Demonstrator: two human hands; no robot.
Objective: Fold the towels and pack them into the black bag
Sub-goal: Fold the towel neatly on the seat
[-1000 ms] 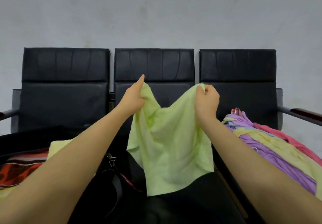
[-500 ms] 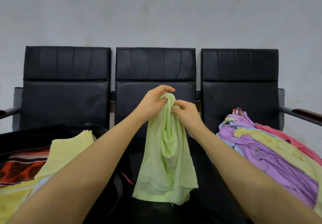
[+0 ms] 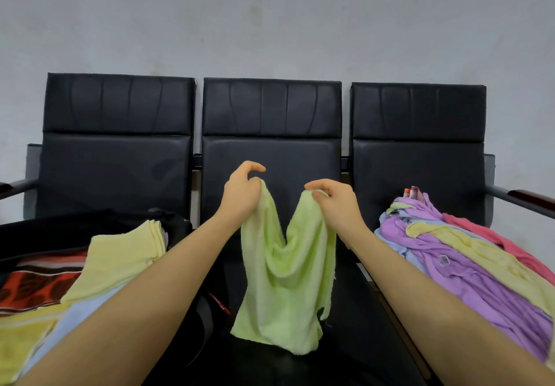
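Light green towel (image 3: 285, 277) held up in front of the middle seat (image 3: 271, 157) of a row of three black chairs. The left hand (image 3: 241, 195) pinches one upper corner and the right hand (image 3: 333, 201) pinches the other, fingers curled round the cloth; the two hands are near each other but apart, so the top edge sags into a V between them. The towel's long axis runs vertically, its upper edge toward the chair backs and its lower hem hanging free, just above the dark seat surface. At left, the black bag (image 3: 45, 232) lies open; a folded pale yellow towel (image 3: 123, 259) rests at its mouth over a red and black patterned cloth (image 3: 33, 286), with pale blue and yellow cloth nearer the camera. At right, a loose pile of towels (image 3: 468, 259) in purple, yellow, pale blue and pink covers the right seat, well apart from the held towel.
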